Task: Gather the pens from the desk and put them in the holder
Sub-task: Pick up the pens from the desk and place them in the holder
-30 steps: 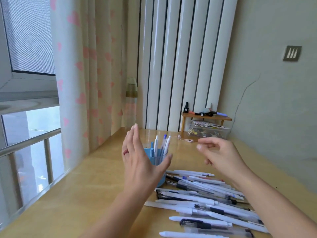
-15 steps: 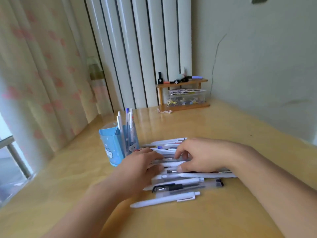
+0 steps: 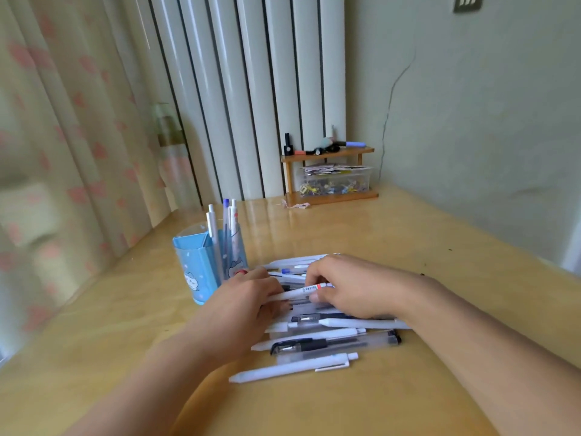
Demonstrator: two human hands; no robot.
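Broadly, the desk (image 3: pixel 361 234) fills the view, its far edge against a ribbed white panel and a small wooden shelf (image 3: pixel 328 171) in the far right corner. Toward the left edge stands the blue holder (image 3: pixel 201 269), upright, with a few pens already standing in it, their tops up.

Just right of the holder, around the middle of the desk, lies the heap of pens (image 3: pixel 323 335). Most rest flat with their long axes running roughly left to right, parallel to the near edge; the nearest white one tilts slightly, tip toward the near left.

Both hands are down on the heap. The right hand (image 3: pixel 355 287) has curled fingers pinching a white pen with a red band (image 3: pixel 301 291), which lies nearly level, pointing left toward the holder. The left hand (image 3: pixel 248 300) meets the other end of that pen; its fingers curl down onto the pile, but whether they actually grip the pen I cannot tell.

The risk, as I judge it — the pens are smooth and round and loosely stacked. Pulling one from the pile could roll its neighbours toward the near edge, and a sideways sweep of the left hand could knock the light holder over, since it sits touching or just beside that hand.
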